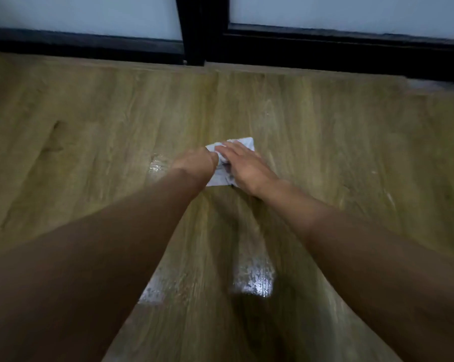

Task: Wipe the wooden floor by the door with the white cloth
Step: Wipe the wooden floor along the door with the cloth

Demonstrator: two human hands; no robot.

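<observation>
The cloth [240, 143] lies folded on the floor [90, 126], near the door [194, 45]. Right hand [243, 165] presses flat and open on it; left hand [197, 163] bunches its near edge, likely for firm wiping pressure.

Dim, soft motion blur; glare patches on wet floor [254, 279].

You have a wooden floor [95, 142] of olive-brown planks, grain running toward the black door frame [325, 52] at its far edge. A white cloth [243, 143] lies folded on the planks, mid-floor. Glossy wet patches [254, 280] show near you and just left of the cloth.
</observation>
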